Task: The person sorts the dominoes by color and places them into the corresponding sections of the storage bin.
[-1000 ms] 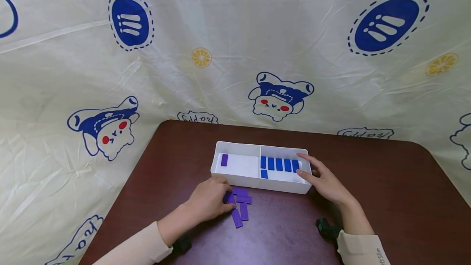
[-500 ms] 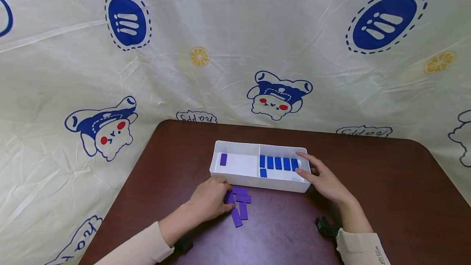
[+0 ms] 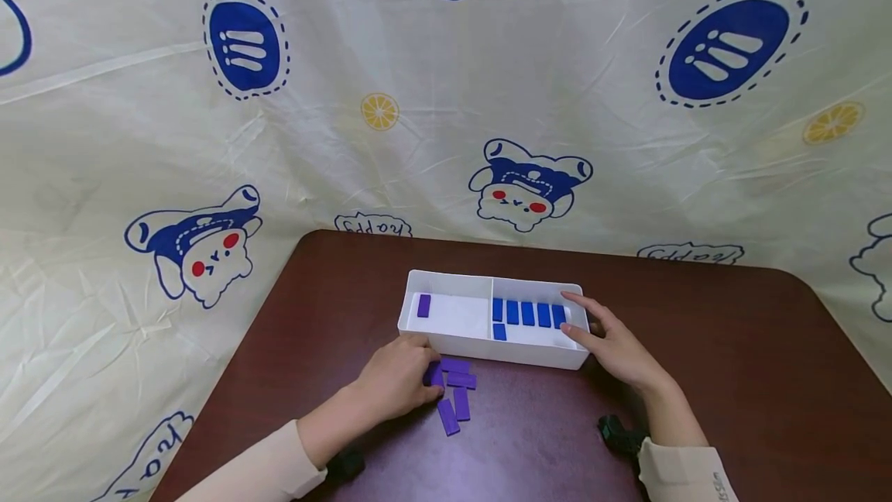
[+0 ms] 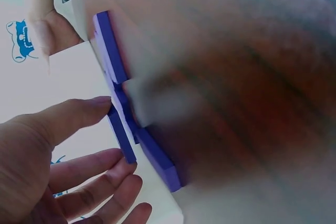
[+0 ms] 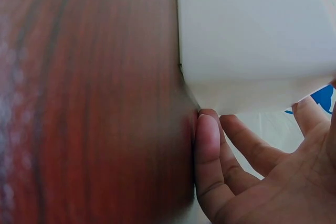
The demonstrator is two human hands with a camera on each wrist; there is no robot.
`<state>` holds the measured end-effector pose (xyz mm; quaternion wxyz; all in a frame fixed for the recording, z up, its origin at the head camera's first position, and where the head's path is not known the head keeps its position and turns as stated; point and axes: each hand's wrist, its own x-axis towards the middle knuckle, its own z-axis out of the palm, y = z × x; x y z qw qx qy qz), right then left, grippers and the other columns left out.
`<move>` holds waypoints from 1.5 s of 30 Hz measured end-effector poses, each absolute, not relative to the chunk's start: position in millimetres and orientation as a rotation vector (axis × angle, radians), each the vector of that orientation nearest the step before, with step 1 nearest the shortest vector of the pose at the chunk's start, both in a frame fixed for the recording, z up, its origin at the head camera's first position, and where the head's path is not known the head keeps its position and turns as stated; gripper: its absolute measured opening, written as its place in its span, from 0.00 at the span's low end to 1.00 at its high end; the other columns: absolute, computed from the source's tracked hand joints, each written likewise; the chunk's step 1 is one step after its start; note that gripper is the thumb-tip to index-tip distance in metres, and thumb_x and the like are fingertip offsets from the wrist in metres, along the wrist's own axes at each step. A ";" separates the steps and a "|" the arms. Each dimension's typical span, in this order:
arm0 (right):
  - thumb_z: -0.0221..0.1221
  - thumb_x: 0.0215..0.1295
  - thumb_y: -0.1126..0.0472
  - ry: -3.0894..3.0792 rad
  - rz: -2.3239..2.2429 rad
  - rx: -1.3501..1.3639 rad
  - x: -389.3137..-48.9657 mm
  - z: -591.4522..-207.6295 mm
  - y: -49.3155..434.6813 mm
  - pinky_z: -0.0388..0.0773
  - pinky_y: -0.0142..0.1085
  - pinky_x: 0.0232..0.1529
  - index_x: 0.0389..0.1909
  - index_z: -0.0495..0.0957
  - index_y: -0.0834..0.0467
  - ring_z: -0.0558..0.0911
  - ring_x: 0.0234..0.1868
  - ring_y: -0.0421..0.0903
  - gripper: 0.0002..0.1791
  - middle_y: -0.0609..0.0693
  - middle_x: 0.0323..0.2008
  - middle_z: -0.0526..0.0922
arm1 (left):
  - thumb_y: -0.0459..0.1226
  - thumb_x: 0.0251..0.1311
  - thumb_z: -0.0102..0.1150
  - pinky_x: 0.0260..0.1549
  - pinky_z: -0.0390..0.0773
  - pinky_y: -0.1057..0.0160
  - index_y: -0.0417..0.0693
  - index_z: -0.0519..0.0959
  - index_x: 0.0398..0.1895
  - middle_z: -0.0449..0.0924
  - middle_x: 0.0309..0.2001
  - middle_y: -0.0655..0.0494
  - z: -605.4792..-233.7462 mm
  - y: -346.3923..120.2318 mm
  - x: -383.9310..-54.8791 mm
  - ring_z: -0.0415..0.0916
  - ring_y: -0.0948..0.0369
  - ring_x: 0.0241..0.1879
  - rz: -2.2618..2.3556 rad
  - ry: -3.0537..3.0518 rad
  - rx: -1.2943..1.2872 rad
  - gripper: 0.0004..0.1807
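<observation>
My left hand (image 3: 397, 378) pinches a purple rectangular tile (image 4: 122, 136) between thumb and fingertips, just in front of the white divided box (image 3: 446, 345). Beside it on the table lie several more purple tiles (image 3: 461, 404), some lengthwise and some crosswise. My right hand (image 3: 623, 347) holds the box's right end, with thumb and index finger over the rim and other fingertips against the outside wall in the right wrist view. One purple tile (image 3: 423, 306) lies in the left compartment. In the right compartment, several blue tiles (image 3: 527, 314) form a row, with one (image 3: 499, 331) below its left end.
The dark brown table (image 3: 530, 440) reaches back to a pale printed cloth (image 3: 432, 37) hanging behind it. A thin divider (image 3: 492, 307) splits the box into two compartments. A black wrist device (image 3: 619, 434) sits on the right wrist.
Between my left fingers the pinched tile has drawn slightly away from the tile nearest the front, and a small gap now shows between them. My right hand stays at the box's end.
</observation>
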<state>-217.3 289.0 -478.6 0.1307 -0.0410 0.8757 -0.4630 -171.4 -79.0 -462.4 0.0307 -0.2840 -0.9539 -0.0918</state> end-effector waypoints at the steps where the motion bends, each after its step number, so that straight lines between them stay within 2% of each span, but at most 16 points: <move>1: 0.58 0.74 0.39 2.543 -1.345 -0.118 -217.0 -478.8 289.1 0.73 0.68 0.61 0.82 0.54 0.36 0.69 0.68 0.66 0.40 0.65 0.79 0.54 | 0.50 0.51 0.78 0.41 0.82 0.58 0.48 0.89 0.45 0.83 0.40 0.58 -461.2 -79.0 -171.2 0.79 0.59 0.44 -0.288 -2.939 -0.879 0.21; 8: 0.58 0.74 0.39 2.539 -1.360 -0.131 -216.8 -479.9 289.2 0.73 0.67 0.62 0.82 0.55 0.37 0.70 0.68 0.66 0.39 0.65 0.79 0.55 | 0.49 0.54 0.77 0.43 0.83 0.56 0.52 0.88 0.48 0.86 0.44 0.60 -448.3 -79.4 -170.3 0.81 0.59 0.46 -0.320 -2.926 -0.924 0.20; 18: 0.58 0.74 0.39 2.543 -1.362 -0.124 -217.1 -480.3 289.9 0.72 0.69 0.62 0.82 0.54 0.36 0.69 0.69 0.68 0.40 0.65 0.80 0.52 | 0.51 0.58 0.75 0.45 0.85 0.59 0.48 0.88 0.53 0.87 0.48 0.56 -421.4 -78.2 -172.2 0.82 0.60 0.45 -0.303 -2.932 -0.978 0.24; 24: 0.59 0.74 0.39 2.553 -1.356 -0.126 -217.0 -479.4 289.8 0.75 0.65 0.59 0.82 0.55 0.36 0.70 0.67 0.66 0.40 0.65 0.80 0.53 | 0.52 0.57 0.76 0.45 0.86 0.59 0.49 0.88 0.52 0.86 0.47 0.58 -413.5 -76.0 -174.3 0.82 0.60 0.47 -0.280 -2.911 -0.972 0.24; 30: 0.58 0.74 0.39 2.557 -1.346 -0.127 -216.6 -479.6 288.7 0.73 0.68 0.61 0.82 0.54 0.36 0.69 0.68 0.67 0.40 0.65 0.80 0.52 | 0.52 0.57 0.75 0.44 0.85 0.60 0.50 0.89 0.51 0.87 0.46 0.59 -411.9 -76.5 -176.6 0.82 0.60 0.46 -0.250 -2.914 -0.975 0.23; 37: 0.58 0.74 0.39 2.546 -1.352 -0.119 -216.4 -479.4 288.6 0.74 0.66 0.60 0.82 0.54 0.36 0.69 0.68 0.66 0.40 0.65 0.80 0.53 | 0.52 0.58 0.74 0.44 0.84 0.59 0.51 0.89 0.52 0.87 0.48 0.58 -406.3 -77.0 -179.9 0.81 0.59 0.47 -0.186 -2.916 -0.976 0.22; 45: 0.58 0.73 0.38 2.545 -1.344 -0.114 -216.3 -479.9 289.5 0.73 0.68 0.61 0.82 0.53 0.35 0.68 0.69 0.67 0.40 0.64 0.81 0.52 | 0.52 0.57 0.74 0.46 0.84 0.58 0.53 0.89 0.51 0.87 0.49 0.59 -403.6 -80.6 -191.3 0.81 0.57 0.49 -0.169 -2.899 -0.960 0.21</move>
